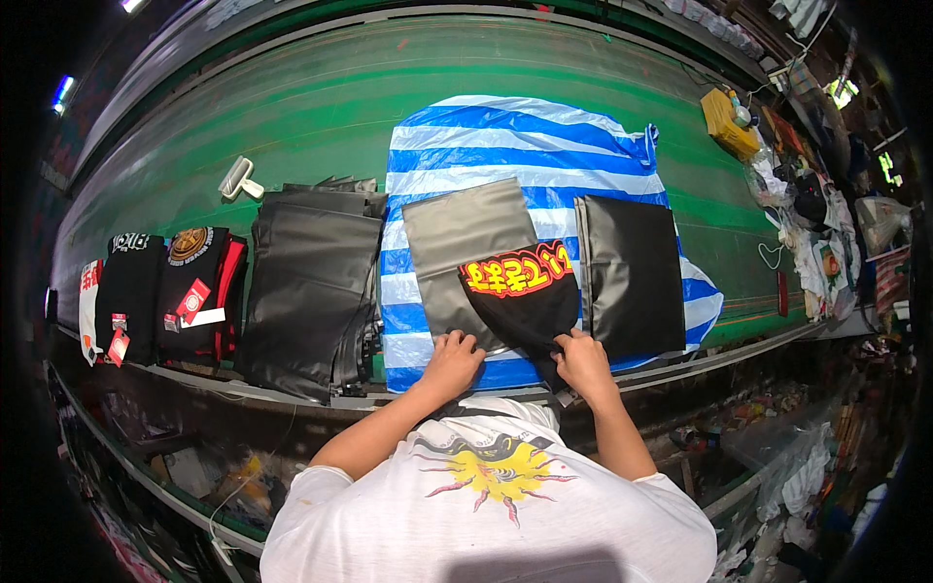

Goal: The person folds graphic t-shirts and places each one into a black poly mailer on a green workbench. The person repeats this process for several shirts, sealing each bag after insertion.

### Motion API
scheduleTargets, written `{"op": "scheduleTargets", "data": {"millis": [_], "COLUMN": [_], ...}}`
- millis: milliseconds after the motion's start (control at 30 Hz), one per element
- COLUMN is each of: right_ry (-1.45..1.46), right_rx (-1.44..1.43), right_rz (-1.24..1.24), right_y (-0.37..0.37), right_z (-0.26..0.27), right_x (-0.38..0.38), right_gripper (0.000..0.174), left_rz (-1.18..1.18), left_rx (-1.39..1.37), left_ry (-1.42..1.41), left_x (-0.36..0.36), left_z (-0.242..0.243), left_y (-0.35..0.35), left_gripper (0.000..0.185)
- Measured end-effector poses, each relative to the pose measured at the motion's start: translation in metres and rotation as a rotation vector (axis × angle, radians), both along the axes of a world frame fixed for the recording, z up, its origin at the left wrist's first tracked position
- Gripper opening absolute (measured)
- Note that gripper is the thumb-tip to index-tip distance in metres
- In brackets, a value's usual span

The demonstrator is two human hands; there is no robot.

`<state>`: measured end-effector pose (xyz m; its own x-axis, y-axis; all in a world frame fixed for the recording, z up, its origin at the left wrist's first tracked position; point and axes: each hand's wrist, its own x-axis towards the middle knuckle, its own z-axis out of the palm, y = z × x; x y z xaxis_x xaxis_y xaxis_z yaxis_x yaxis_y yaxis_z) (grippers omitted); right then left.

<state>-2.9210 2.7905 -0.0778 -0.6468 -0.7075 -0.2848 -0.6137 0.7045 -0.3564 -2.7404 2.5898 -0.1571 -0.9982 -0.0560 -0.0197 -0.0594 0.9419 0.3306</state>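
My right hand (585, 364) grips the near, bunched end of a black folded garment (532, 321) with a yellow and red print. The garment lies slantwise across a grey plastic bag (466, 233), which rests flat on a blue-and-white striped plastic sheet (510, 120). At the near edge of that bag, my left hand (455, 361) has its fingers curled over the plastic; its thumb is hidden. To the right of the garment lies a stack of black plastic bags (635, 277).
Left of the sheet sits a larger pile of black plastic bags (313, 284). Beyond it are folded garments with tags (193, 255) and a white handled tool (240, 178). A yellow box (729, 125) and clutter line the right side of the green table (313, 116).
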Motion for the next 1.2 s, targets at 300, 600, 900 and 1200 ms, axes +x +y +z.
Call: {"op": "scheduleTargets", "data": {"millis": [300, 600, 900, 1200], "right_ry": [0.028, 0.086, 0.139, -0.264], "right_rx": [-0.097, -0.188, -0.254, -0.270], "right_rz": [0.031, 0.015, 0.177, 0.442], "right_y": [0.001, 0.009, 0.044, 0.069], "right_z": [0.001, 0.001, 0.139, 0.191], "right_x": [-0.009, -0.010, -0.023, -0.031], "right_gripper": [0.027, 0.034, 0.031, 0.038], "left_rz": [-0.016, -0.065, -0.070, 0.103], "left_rx": [0.022, 0.049, 0.212, 0.717], "left_ry": [0.029, -0.077, 0.077, 0.049], "left_x": [0.003, -0.006, -0.021, -0.028], "left_z": [-0.018, 0.010, 0.017, 0.054], "left_y": [-0.010, -0.008, -0.037, -0.041], "left_gripper": [0.019, 0.017, 0.034, 0.083]}}
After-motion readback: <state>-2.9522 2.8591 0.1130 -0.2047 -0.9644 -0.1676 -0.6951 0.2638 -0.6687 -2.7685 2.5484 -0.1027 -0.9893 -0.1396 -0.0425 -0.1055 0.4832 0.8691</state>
